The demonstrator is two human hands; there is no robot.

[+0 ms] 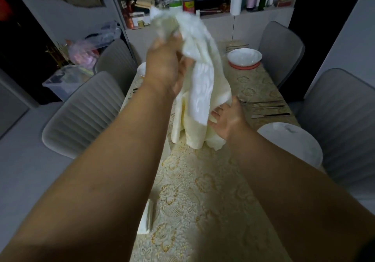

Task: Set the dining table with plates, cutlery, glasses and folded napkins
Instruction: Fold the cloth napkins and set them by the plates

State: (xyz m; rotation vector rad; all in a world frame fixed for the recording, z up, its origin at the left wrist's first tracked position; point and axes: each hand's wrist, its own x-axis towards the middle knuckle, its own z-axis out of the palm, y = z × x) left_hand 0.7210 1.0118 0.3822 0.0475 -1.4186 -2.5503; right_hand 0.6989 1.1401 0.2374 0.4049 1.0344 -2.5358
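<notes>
Our left hand [164, 66] clutches the cream cloth napkin [199, 91] raised above the table [203, 190]; our right hand [227, 119], fingers spread, reaches its hanging edge. Cutlery [265, 109] lies just beyond. We judge folding underway; next, catch a corner.

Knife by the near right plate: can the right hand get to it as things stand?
Probably yes. The right hand is open, only touching the hanging cream napkin that the left hand grips. The knife lies just to its right on bare tablecloth, nothing between.
</notes>
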